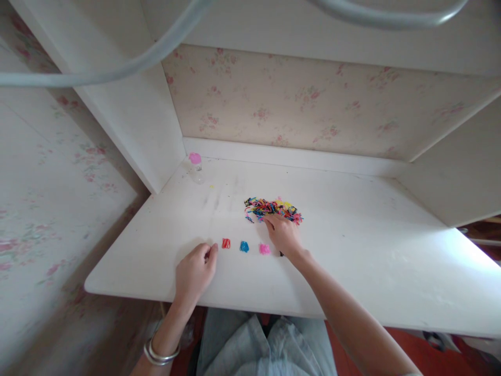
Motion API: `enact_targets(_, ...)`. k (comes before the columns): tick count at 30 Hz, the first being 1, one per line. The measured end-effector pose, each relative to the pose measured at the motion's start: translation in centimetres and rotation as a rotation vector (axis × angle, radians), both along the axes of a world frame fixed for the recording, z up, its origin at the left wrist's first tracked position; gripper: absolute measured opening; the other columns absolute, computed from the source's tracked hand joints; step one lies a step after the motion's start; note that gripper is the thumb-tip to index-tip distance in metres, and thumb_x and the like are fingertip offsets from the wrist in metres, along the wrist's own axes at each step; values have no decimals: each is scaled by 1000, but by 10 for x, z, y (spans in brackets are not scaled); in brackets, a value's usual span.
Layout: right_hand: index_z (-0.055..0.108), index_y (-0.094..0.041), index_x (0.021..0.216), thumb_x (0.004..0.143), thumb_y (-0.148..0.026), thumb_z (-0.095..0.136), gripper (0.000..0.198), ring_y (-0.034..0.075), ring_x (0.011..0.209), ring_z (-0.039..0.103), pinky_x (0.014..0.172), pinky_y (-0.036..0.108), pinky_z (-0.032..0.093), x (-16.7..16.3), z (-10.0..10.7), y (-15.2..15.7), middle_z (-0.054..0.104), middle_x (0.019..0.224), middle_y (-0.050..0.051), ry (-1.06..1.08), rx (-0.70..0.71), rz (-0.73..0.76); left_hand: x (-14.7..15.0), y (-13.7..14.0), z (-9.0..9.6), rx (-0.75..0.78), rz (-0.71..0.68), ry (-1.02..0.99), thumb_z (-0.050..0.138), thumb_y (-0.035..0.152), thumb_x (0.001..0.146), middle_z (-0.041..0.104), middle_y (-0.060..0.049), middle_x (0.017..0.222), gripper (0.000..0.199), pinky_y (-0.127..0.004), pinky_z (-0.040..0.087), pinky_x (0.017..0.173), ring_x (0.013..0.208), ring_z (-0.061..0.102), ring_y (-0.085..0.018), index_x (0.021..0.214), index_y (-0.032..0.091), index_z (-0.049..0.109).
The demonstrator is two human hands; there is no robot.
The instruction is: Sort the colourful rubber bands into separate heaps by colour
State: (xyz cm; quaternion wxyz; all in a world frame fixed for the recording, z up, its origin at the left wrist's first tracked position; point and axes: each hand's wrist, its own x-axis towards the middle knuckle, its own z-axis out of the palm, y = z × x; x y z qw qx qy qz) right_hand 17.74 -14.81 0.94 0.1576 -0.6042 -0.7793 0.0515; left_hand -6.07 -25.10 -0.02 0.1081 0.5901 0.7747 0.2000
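A loose heap of small coloured rubber bands (270, 207), mixed black, yellow, blue, pink and red, lies mid-table. My right hand (282, 232) reaches to its near edge with fingers pinched together; what they hold, if anything, is too small to make out. Closer to me lie a red bunch (226, 243), a blue bunch (244, 246) and a pink bunch (265, 249) in a row. A black bit (282, 254) shows partly behind my right wrist. My left hand (197, 267) rests curled closed on the table, left of the red bunch, its inside hidden.
A clear bottle with a pink top (197, 168) stands at the back left corner of the white table (371, 250). A tiny yellow piece (212, 186) lies near it. White panels flank the table, and a pale cable (136, 68) hangs across the upper view.
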Motion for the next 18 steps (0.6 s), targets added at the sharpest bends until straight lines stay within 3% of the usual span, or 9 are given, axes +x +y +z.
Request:
enact_targets(4,68,-28,103,96,-32,37,32,16,84,63,61,23,35,0,-3,-2,68,105,1,9,57,50,0,0,1,-8,-9,5,38,48,91,63,1,66,41,-22,25,57,59,51,-8,68,19,55)
enact_targets(13,67,-24,100,96,-35,38,31,18,81,63,63,24,37,0,5,5,71,92,3,153,-87,-99,1,0,2,-11,-22,34,37,48,91,64,2,68,41,-22,24,57,60,53,-8,67,20,54)
enact_targets(18,69,-25,99,94,-33,43,27,17,84,63,67,23,39,4,3,1,71,94,2,213,-11,-47,1,-2,2,3,-30,48,37,48,91,64,2,68,40,-22,25,58,62,55,-9,67,20,54)
